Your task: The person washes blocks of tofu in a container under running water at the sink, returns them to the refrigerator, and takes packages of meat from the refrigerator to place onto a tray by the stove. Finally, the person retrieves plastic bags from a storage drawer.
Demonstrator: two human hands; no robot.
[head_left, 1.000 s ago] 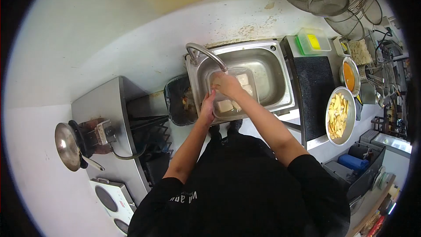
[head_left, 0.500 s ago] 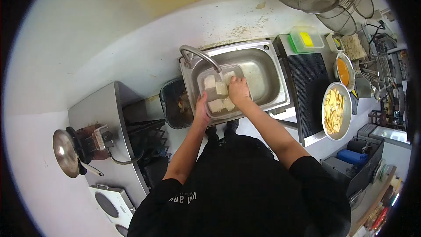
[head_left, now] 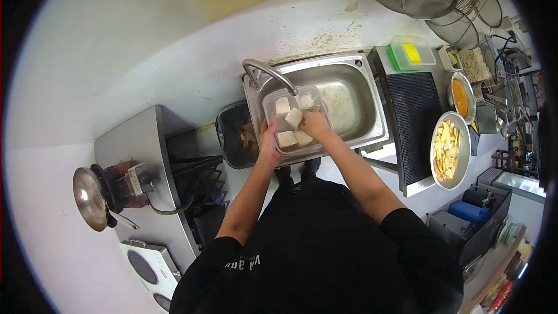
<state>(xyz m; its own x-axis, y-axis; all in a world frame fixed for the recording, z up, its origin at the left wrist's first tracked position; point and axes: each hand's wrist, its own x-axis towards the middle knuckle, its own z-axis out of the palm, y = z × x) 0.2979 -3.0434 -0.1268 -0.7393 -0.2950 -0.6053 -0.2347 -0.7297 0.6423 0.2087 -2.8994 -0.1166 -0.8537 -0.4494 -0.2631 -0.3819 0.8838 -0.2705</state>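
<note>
Pale, smooth-faced blocks (head_left: pixel 286 139) with squared edges sit in a clear plastic container (head_left: pixel 267 104) inside the brushed-metal sink (head_left: pixel 364 107), below the curved faucet (head_left: pixel 272 72). Left hand (head_left: pixel 268 141) grips the container's side; right hand (head_left: pixel 314 124) reaches inside, fingers curled, their hold unclear.

2 bare forearms (head_left: pixel 251 199) reach forward, left hand (head_left: pixel 268 141) pointing ahead, right hand (head_left: pixel 314 124) angled inward.

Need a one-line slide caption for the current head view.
Two hands at a clear tub of white blocks in a steel sink, under the faucet.
</note>
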